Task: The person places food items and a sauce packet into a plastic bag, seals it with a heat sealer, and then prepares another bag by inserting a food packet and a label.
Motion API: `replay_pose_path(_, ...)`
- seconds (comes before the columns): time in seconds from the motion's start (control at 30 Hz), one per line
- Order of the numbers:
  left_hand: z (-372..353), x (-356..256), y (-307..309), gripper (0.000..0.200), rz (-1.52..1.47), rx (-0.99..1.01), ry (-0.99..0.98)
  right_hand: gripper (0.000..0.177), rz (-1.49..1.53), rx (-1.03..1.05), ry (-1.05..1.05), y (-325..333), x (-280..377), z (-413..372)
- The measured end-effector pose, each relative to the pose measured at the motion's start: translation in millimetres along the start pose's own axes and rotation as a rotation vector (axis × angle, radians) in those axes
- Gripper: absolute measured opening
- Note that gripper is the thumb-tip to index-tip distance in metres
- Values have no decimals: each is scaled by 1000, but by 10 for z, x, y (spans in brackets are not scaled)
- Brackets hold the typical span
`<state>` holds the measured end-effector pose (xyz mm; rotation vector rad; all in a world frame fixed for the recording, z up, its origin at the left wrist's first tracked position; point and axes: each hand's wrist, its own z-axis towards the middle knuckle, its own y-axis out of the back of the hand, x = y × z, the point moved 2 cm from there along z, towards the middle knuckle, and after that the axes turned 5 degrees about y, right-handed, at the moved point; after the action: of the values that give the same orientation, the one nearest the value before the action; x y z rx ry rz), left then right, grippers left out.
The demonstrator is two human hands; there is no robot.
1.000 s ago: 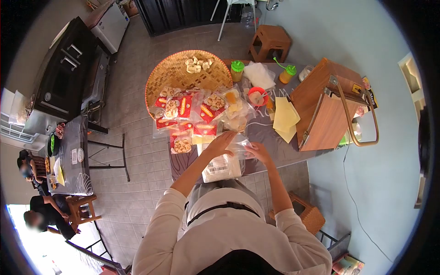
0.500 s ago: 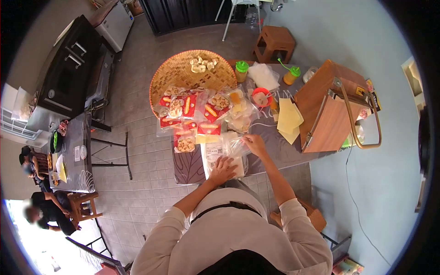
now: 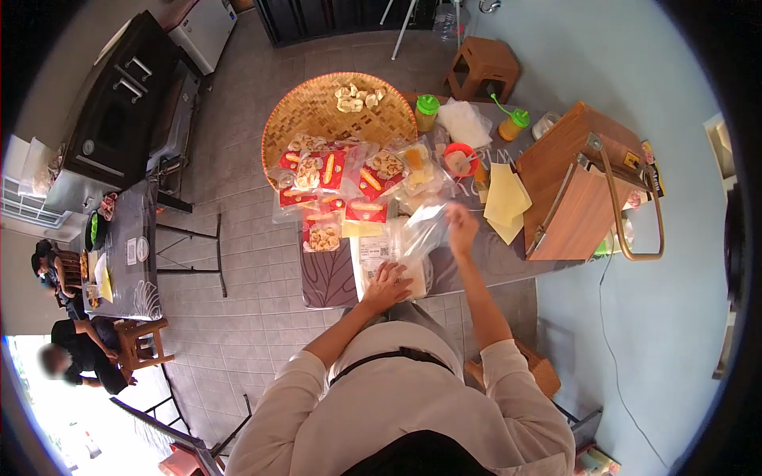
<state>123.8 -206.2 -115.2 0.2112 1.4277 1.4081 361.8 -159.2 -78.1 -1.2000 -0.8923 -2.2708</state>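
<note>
My left hand (image 3: pixel 386 287) lies flat, fingers spread, on a stack of clear plastic bags (image 3: pixel 419 279) at the table's front edge. Beneath it is white packaging (image 3: pixel 371 252) with a printed label. My right hand (image 3: pixel 462 228), slightly blurred, pinches a clear plastic bag (image 3: pixel 427 224), which stretches up and right from the stack. Just beyond are red-labelled packs (image 3: pixel 324 173) of pale food pieces in clear plastic, piled on the table and the rim of a round woven tray (image 3: pixel 294 119).
A red cup (image 3: pixel 460 161), green-capped bottles (image 3: pixel 427 113), yellow paper sheets (image 3: pixel 506 205) and a wooden box (image 3: pixel 559 190) with a curved handle stand to the right. A brown stool (image 3: pixel 482 67) is behind the table. Two people sit at the far left beside another table (image 3: pixel 143 278).
My right hand has moved up and to the right, drawing the clear plastic bag away from the stack. My left hand stays on the stack. The view has shifted slightly.
</note>
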Motion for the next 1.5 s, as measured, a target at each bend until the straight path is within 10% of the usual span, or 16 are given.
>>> replay_pose_path(0.1, 6, -17, 16, 32, 19, 6, 7, 22, -39, -240, 57, 503, 109, 660)
replay_pose_path(0.33, 344, -86, 189, 33, 135, -17, 10, 20, -502, 316, -31, 1036, -766, 353)
replay_pose_path(0.47, 561, 45, 293, 24, 218, 188, -99, 36, -893, 161, -164, 875, -356, -15)
replay_pose_path(0.7, 730, 221, 356, 23, 237, 311, -255, 43, -515, 568, 398, -17, 512, -426)
replay_pose_path(1.27, 821, 180, 345, 17, 381, 436, -321, 35, -740, 920, 405, -434, 285, -665)
replay_pose_path(1.5, 267, 230, 642, 34, -19, -175, 209, 33, -535, 917, 602, -239, 258, -827)
